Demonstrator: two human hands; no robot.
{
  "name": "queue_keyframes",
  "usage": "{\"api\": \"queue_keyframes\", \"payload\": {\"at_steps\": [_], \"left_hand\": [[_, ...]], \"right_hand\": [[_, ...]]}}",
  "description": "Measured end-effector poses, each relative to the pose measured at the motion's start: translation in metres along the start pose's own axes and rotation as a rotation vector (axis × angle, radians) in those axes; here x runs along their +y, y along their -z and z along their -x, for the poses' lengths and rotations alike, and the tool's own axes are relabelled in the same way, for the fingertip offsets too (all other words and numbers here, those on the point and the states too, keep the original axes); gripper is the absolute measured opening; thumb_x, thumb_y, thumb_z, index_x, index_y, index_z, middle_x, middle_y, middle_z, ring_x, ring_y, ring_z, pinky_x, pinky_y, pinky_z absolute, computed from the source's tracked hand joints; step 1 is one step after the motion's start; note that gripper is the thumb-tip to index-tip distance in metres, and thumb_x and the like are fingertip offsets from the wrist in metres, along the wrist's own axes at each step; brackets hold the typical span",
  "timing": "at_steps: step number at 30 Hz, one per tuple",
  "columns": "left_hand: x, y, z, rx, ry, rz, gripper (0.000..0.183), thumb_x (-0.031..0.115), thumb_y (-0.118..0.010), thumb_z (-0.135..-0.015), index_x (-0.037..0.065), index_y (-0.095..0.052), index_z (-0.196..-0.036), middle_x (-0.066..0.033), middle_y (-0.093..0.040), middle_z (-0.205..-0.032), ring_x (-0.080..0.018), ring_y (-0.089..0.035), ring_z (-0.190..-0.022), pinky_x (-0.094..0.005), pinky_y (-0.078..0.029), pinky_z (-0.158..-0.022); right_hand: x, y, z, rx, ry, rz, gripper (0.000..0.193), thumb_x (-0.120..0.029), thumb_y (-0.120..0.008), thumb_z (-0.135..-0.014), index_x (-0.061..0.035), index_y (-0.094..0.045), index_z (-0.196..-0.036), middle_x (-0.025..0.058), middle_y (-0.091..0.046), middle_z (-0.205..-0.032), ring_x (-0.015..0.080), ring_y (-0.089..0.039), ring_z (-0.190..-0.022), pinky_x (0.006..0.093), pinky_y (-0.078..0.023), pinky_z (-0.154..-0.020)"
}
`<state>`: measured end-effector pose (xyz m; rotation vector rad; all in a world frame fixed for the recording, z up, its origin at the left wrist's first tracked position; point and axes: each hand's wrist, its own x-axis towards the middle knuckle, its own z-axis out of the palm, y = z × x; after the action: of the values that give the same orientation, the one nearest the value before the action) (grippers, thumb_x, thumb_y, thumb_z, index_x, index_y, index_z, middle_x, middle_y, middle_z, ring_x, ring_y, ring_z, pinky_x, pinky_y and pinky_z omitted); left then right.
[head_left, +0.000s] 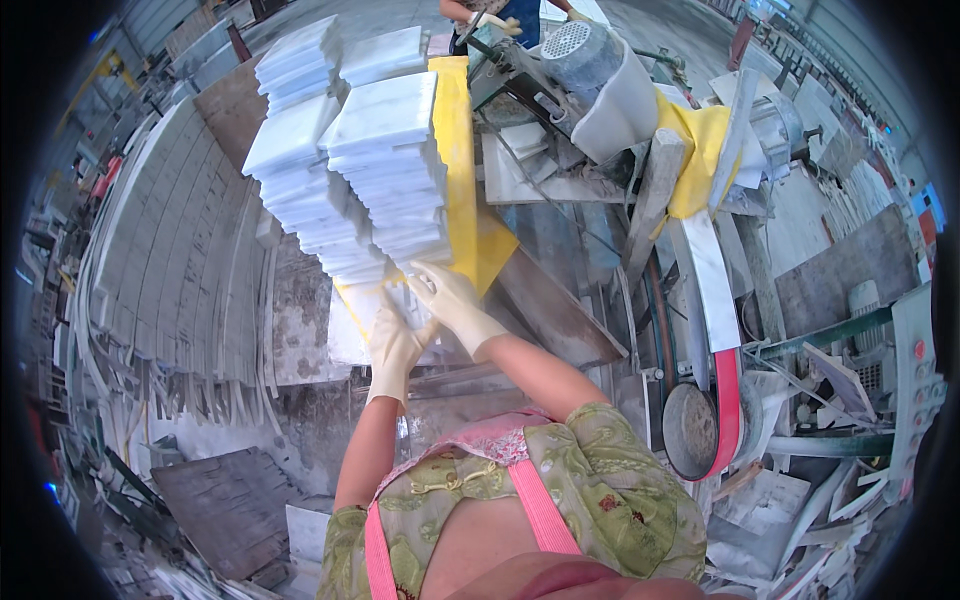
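White tiles (pixel 385 115), stacked in uneven-edged columns; the support beneath mostly hidden. Yellow sheeting (pixel 455 150) along their right side. Gloved left hand (pixel 393 345) at the stacks' near foot, thumb spread from fingers. Gloved right hand (pixel 450 300) beside it, angled up-left, fingers extended toward the lowest tiles. Grip on either: cannot tell. Motor (pixel 580 50) farther right.

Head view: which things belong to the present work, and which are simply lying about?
Apparently in use:
left hand and right hand, both gloved
stacked white slabs
yellow cover beside them

Apparently lying about:
dark board, lower left
pale offcuts, lower right
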<state>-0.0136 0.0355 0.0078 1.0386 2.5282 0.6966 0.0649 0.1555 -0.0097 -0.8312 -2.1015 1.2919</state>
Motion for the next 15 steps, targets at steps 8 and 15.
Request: {"api": "queue_keyframes", "payload": {"at_steps": [8, 15], "left_hand": [[-0.004, -0.006, 0.000, 0.098, -0.068, 0.023, 0.126, 0.056, -0.085, -0.068, -0.011, -0.022, -0.153, -0.0333, -0.058, -0.133, -0.0408, -0.060, -0.122, -0.0410, -0.049, -0.100], [-0.018, -0.009, -0.004, 0.081, -0.079, 0.103, 0.124, 0.057, -0.084, -0.072, -0.009, -0.021, -0.155, -0.0313, -0.048, -0.146, -0.0379, -0.050, -0.136, -0.0401, -0.040, -0.111]], "right_hand": [[-0.004, 0.052, 0.012, 0.116, 0.312, -0.015, 0.039, -0.029, -0.064, -0.096, -0.0090, -0.066, -0.130, 0.0147, -0.069, -0.126, 0.0317, -0.064, -0.116, 0.0386, -0.050, -0.099], [0.125, 0.236, 0.135, 0.558, 0.043, 0.296, 0.026, -0.023, -0.065, -0.093, -0.0063, -0.074, -0.111, 0.0174, -0.073, -0.107, 0.0339, -0.069, -0.102, 0.0431, -0.053, -0.091]]}}
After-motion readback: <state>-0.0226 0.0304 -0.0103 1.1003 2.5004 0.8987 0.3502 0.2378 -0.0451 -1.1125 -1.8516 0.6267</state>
